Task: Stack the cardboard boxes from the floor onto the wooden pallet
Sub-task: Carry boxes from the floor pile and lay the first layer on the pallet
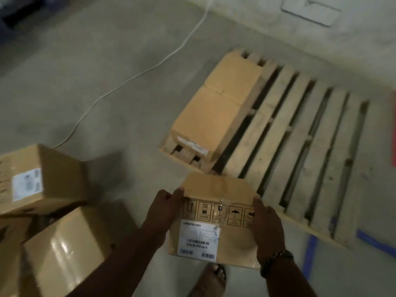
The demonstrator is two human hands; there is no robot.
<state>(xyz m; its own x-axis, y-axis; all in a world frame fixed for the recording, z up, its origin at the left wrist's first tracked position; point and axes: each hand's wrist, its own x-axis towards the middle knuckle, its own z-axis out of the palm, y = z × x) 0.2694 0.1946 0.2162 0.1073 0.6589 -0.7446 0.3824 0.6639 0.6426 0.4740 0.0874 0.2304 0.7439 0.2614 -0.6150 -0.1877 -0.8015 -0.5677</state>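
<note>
Gripping labelled cardboard box (232, 240) at opposite sides: left hand (165, 207), right hand (267, 224), both clasping it above the floor (128, 86). Wooden pallet (300, 146) ahead, bearing cartons (214, 116) along one edge.

Single head-worn wide-angle view, tilted forward and down, floor (120, 99) near, wooden pallet (300, 136) ahead at right
</note>
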